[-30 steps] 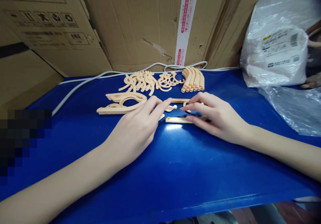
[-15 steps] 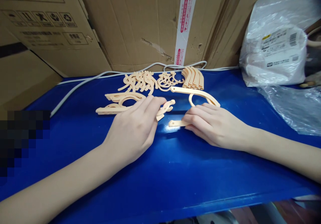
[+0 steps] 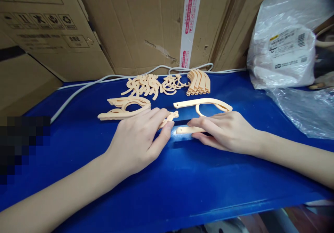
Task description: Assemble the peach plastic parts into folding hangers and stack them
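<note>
My left hand (image 3: 139, 139) is closed, with thumb and fingers pinching small curved beige plastic pieces (image 3: 172, 117) whose knobby ends stick out toward the right. My right hand (image 3: 229, 132) is wrapped around a beige folding hanger (image 3: 202, 103). One long arm of that hanger curves above the fingers, and a shorter-looking arm end (image 3: 184, 130) with a hole pokes out below the index finger. A ring-like curved part shows between them. The two hands are a small gap apart. Folded beige hangers (image 3: 114, 115) lie just behind my left hand, which partly hides them.
At the back of the blue table (image 3: 167, 187) are piles of S-shaped pieces (image 3: 146, 84), hooks (image 3: 171, 84) and stacked curved arms (image 3: 199, 81). A white cable (image 3: 80, 91) runs along cardboard boxes (image 3: 146, 24). A plastic-wrapped package (image 3: 283, 55) stands at right.
The small pieces in my left hand have tilted and dropped slightly, and the left thumb has come up against them. The hanger in my right hand has turned a little, its upper arm tip lower.
</note>
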Action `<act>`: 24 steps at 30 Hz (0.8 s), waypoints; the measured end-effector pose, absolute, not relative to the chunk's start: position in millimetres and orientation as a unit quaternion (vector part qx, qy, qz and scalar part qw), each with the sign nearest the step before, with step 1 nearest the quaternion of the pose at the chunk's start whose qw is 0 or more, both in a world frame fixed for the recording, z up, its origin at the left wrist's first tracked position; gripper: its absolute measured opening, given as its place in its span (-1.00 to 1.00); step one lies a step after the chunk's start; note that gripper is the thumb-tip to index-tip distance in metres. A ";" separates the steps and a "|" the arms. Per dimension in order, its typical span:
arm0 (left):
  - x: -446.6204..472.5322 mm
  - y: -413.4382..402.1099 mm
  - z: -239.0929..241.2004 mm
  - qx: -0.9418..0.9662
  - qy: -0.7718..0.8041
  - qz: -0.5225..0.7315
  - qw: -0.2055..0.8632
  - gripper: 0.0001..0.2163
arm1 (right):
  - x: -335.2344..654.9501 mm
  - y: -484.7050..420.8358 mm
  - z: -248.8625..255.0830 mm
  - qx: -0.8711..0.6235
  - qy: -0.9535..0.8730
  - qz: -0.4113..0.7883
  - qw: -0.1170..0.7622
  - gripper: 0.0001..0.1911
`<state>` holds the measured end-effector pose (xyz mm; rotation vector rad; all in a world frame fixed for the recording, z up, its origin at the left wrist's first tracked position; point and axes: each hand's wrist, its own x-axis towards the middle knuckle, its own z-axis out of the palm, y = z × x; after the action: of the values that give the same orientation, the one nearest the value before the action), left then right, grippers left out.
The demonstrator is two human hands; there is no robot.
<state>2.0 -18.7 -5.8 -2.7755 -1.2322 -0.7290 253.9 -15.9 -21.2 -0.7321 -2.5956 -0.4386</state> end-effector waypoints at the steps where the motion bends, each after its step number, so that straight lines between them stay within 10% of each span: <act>1: 2.1 -18.4 -6.3 -0.889 -0.392 -0.237 -0.003 -0.71 | 254.3 -16.1 -20.8 -0.266 -0.928 -0.164 0.204 -0.73; 24: 1.1 -15.8 -14.7 -0.938 -0.298 -0.173 -0.035 -0.72 | 253.0 -17.4 -20.1 -0.248 -0.926 -0.183 0.218 -0.66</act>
<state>1.1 -15.8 -14.7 -3.0138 -0.9588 -0.5551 253.0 -17.4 -20.1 -0.6873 -2.5628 -0.5067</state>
